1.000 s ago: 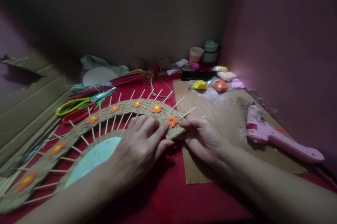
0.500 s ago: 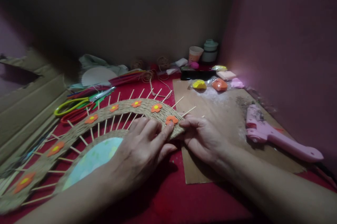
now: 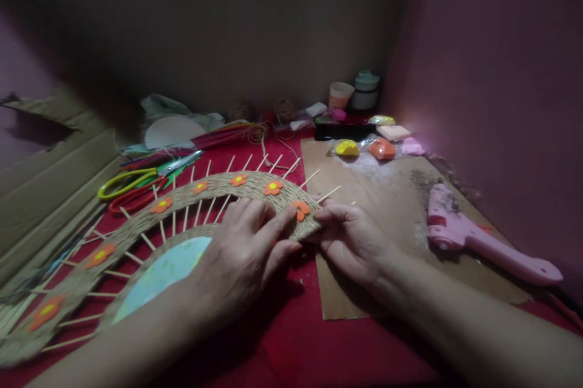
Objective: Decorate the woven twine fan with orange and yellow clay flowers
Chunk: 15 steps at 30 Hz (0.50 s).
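Note:
A round twine-woven frame with thin wooden sticks and a pale blue-green centre spreads across the left and middle. Orange flowers with yellow middles sit along its outer band; the rightmost orange flower shows no yellow middle. My left hand lies over the band's inner edge, fingers curled, its index fingertip at that flower's left petal and its thumb lower down. Thumb and fingers of my right hand pinch the band's right edge; some of those fingers are hidden beneath.
A brown board bears a pink glue gun at right. Wrapped yellow clay and orange clay lie at its back. Scissors are at left, near cardboard. A paper cup and a jar stand behind.
My left index fingertip has slid from the rightmost flower's middle to its left petal. My right hand keeps its pinch on the band. The whole view has shifted slightly.

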Each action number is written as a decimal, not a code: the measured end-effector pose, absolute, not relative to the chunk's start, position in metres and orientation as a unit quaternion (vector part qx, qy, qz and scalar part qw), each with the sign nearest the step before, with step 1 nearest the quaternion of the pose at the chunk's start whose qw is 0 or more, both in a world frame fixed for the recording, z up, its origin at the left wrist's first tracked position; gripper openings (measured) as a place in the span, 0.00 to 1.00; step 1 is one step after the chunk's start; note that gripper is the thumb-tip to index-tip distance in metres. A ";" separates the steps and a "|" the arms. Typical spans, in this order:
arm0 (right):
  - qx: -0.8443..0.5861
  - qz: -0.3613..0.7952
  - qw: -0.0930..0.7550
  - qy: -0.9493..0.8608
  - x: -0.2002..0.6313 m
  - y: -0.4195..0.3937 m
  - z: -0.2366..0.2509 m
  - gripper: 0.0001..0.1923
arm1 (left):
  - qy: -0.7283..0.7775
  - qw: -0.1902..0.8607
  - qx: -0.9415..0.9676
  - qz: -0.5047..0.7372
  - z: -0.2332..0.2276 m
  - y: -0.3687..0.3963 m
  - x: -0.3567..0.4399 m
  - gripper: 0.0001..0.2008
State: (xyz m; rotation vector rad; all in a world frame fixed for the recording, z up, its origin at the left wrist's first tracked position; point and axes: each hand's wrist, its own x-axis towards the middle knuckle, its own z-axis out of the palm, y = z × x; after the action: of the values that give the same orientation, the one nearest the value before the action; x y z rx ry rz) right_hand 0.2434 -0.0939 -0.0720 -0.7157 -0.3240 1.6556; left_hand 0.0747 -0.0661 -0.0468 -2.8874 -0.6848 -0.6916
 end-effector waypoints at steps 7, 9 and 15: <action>-0.293 0.726 0.611 -0.117 0.242 -0.093 -0.071 0.11 | -0.222 0.045 -0.950 -0.213 -0.048 -0.066 0.076 0.14; -0.278 0.730 0.616 -0.102 0.242 -0.093 -0.071 0.12 | -0.223 0.030 -0.950 -0.218 -0.045 -0.065 0.074 0.14; -0.328 0.678 0.658 -0.028 0.247 -0.090 -0.065 0.09 | -0.236 0.062 -0.941 -0.234 -0.025 -0.062 0.072 0.15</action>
State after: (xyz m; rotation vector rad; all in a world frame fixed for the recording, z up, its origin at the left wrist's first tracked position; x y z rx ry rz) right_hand 0.2471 -0.0898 -0.0647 -0.7433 -0.0644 1.5346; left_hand 0.0715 -0.0618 -0.0251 -2.8447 -0.7136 -0.7068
